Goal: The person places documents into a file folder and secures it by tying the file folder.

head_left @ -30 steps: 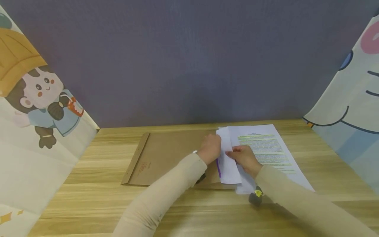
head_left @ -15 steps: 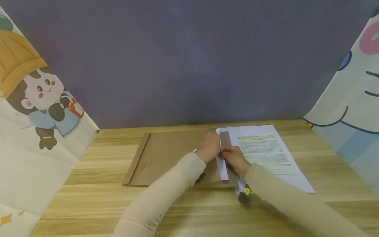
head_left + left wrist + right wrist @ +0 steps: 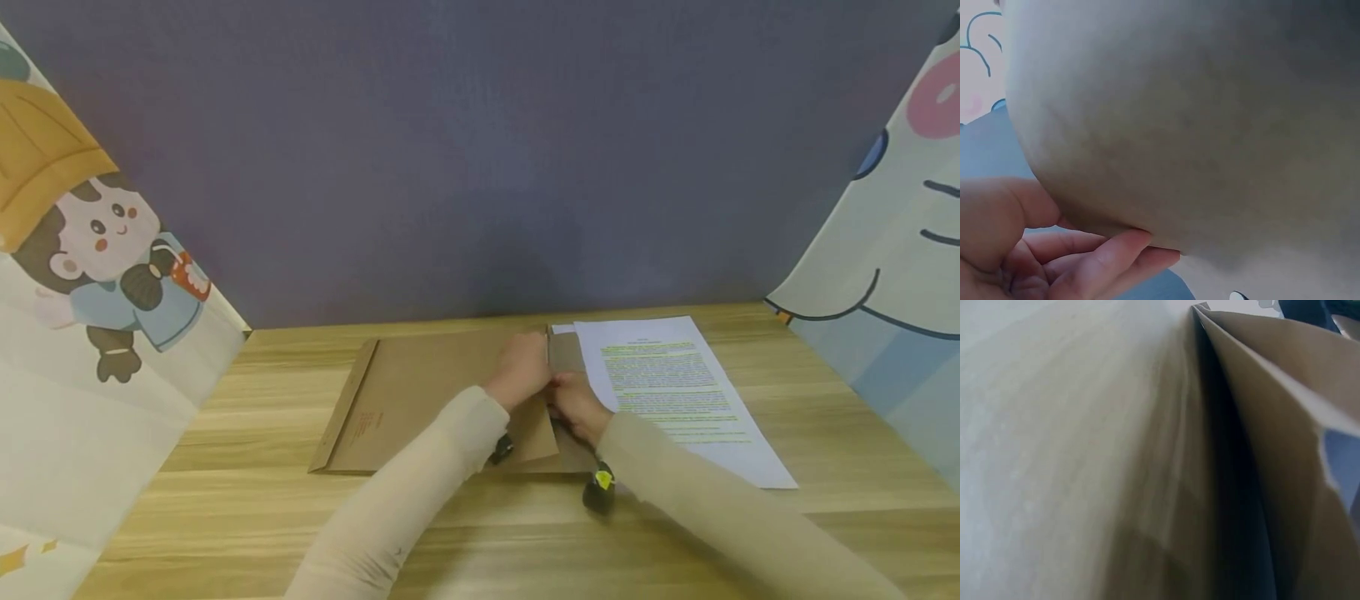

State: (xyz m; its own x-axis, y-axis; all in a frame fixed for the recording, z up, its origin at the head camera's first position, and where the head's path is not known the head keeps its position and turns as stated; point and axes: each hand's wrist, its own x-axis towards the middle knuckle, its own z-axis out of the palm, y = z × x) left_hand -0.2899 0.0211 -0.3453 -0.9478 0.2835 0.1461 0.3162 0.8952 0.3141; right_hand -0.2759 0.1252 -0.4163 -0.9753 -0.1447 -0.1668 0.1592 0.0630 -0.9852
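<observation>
A brown kraft envelope (image 3: 435,392) lies flat on the table in the head view, its opening towards the right. My left hand (image 3: 521,367) grips the upper layer at that opening. In the left wrist view, the left hand's thumb and fingers (image 3: 1110,256) pinch the edge of the brown paper. At the mouth, under the raised layer, is my right hand (image 3: 581,406), its fingertips hidden. The right wrist view looks into the gap between the envelope's layers (image 3: 1272,425); the right hand does not show there. The envelope's flap (image 3: 567,354) extends to the right.
A printed sheet (image 3: 667,392) with yellow-green highlighted lines lies right of the envelope, partly under the right forearm. The wood-grain table (image 3: 480,533) ends at a dark grey panel (image 3: 480,167) behind. Cartoon-printed panels (image 3: 112,225) stand at both sides.
My right hand has moved left with the white papers, which have slid into the envelope and out of sight. The left hand keeps its hold, shifting slightly left.
</observation>
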